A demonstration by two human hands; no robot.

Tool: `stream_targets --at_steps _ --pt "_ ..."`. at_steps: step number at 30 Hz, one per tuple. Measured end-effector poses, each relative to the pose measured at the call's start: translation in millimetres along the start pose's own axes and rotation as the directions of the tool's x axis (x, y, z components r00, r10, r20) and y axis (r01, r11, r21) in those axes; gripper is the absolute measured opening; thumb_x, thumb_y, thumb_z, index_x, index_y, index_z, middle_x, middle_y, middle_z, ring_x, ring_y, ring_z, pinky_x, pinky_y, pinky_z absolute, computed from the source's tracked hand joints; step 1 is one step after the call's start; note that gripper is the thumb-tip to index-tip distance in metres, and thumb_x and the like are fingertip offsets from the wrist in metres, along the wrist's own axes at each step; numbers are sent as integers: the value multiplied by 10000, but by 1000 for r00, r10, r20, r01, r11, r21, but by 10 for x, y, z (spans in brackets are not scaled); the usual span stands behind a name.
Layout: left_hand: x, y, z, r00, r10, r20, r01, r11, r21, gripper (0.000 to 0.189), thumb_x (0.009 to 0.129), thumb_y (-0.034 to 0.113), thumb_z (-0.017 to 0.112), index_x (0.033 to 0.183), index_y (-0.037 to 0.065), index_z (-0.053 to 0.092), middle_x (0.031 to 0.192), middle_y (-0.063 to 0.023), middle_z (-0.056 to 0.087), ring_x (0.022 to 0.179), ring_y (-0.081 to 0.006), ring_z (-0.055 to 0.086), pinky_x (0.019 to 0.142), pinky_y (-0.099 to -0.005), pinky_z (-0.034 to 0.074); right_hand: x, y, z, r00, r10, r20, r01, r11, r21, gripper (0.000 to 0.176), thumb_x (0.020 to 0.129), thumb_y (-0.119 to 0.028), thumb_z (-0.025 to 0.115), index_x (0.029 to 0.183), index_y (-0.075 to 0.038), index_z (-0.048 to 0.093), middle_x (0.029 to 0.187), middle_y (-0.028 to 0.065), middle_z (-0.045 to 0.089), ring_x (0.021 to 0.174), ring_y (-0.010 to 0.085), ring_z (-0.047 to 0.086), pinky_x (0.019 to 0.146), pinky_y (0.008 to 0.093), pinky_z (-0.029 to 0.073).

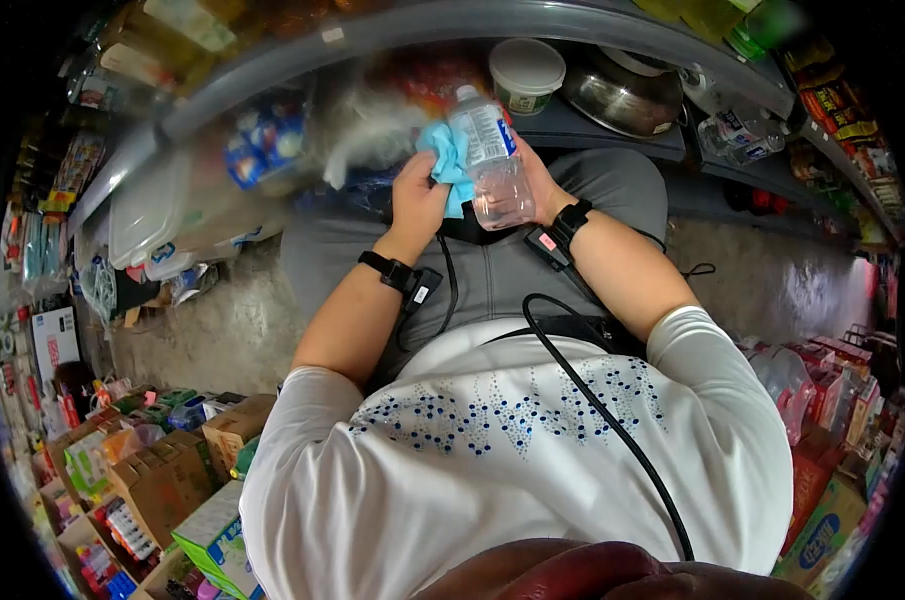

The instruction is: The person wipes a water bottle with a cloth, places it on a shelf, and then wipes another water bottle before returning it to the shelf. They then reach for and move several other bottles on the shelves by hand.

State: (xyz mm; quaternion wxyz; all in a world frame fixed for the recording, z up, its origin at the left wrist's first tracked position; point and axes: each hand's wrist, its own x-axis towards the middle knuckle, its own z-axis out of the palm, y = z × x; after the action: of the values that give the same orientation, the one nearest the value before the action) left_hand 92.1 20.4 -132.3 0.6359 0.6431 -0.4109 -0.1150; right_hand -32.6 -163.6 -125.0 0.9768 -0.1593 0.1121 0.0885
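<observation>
A clear plastic bottle (502, 190) with a white cap and a white and blue label is held in front of my lap, cap end toward the shelf. My right hand (540, 180) grips it from the right side, its fingers mostly behind the bottle. Against the bottle's left side, my left hand (419, 200) holds a crumpled light blue cloth (450, 165), pinched between thumb and fingers. The cloth touches the label area.
Before me is a dark shelf (597, 133) with a white lidded tub (527, 70), a metal pot (622, 95) and lying bottles (742, 135). Clear plastic containers (152, 215) are at left. Cardboard boxes (162, 480) stand behind on the left. A black cable (612, 410) crosses my shirt.
</observation>
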Motion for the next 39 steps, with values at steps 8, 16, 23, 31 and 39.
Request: stream_targets --at_steps 8,16,23,31,39 --pt "22 50 -13 997 34 -74 -22 989 149 189 846 -17 670 1035 -29 660 1009 -135 690 930 -255 670 840 -329 519 -13 60 112 998 -25 55 31 992 -120 656 1052 -616 319 1400 -110 552 1237 118 676 1039 235 698 891 429 584" --pt "71 -176 15 940 -311 -142 253 912 -323 159 910 -31 643 1066 -14 671 1002 -77 693 925 -135 637 834 -295 509 -1 129 166 994 -66 -85 38 954 -296 640 1072 -566 313 1431 -70 500 1278 133 661 1099 238 687 955 392 570" --pt "-15 1 54 974 -226 29 227 951 -211 179 883 -53 651 1053 -8 678 940 -57 667 895 -138 626 814 -286 496 19 85 208 949 -236 -209 184 954 -238 676 1043 -651 297 1395 -129 544 1264 86 653 1121 232 648 954 416 543" --pt "41 73 44 952 -289 -105 238 908 -344 190 923 -44 621 1103 -22 675 1024 -67 686 936 -135 635 834 -277 500 5 148 181 977 -96 -192 33 952 -304 679 1039 -646 331 1400 -112 544 1277 105 659 1114 238 662 980 423 535" --pt "103 258 -37 996 45 -82 -42 999 31 199 865 -10 667 1060 12 700 1038 -125 708 964 -242 675 876 -336 513 40 163 161 967 -95 -235 31 964 -263 654 1069 -586 300 1422 -72 499 1326 126 629 1186 240 632 1039 416 503"
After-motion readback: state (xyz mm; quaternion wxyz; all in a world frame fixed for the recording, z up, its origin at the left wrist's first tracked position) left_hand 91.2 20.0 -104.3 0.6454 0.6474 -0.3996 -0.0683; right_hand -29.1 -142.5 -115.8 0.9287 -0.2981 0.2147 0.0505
